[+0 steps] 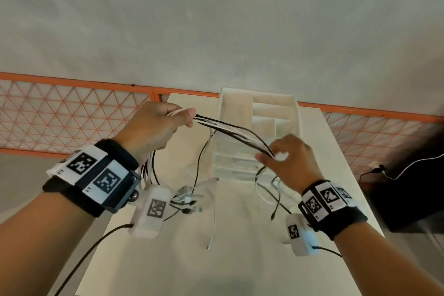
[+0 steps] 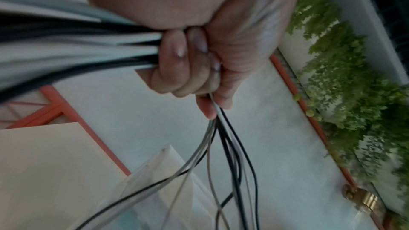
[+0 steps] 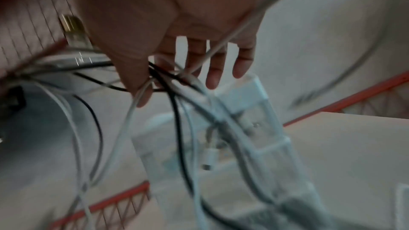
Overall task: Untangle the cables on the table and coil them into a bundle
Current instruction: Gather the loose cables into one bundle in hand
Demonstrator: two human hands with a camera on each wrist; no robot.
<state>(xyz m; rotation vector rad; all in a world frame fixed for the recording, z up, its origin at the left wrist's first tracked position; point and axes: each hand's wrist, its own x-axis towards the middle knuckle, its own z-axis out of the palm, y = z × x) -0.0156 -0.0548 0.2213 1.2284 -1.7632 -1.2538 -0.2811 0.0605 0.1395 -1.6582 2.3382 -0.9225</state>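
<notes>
Several thin black and white cables (image 1: 230, 130) stretch in the air between my two hands above the pale table (image 1: 240, 259). My left hand (image 1: 182, 115) is raised at the left and grips the bundle in a fist; the left wrist view shows the fingers (image 2: 177, 59) curled round the cables (image 2: 225, 146). Lower and to the right, my right hand (image 1: 271, 156) pinches the strands between thumb and forefinger, with the other fingers (image 3: 241, 66) straight. Loose cable ends with connectors (image 1: 187, 197) hang down onto the table under the left hand. More strands (image 3: 177, 120) trail below the right hand.
A clear plastic organiser box (image 1: 296, 108) stands on the far part of the table, just behind the stretched cables. An orange mesh fence (image 1: 72, 115) runs behind the table. A black object (image 1: 408, 187) with a thin white lead sits off the table's right edge.
</notes>
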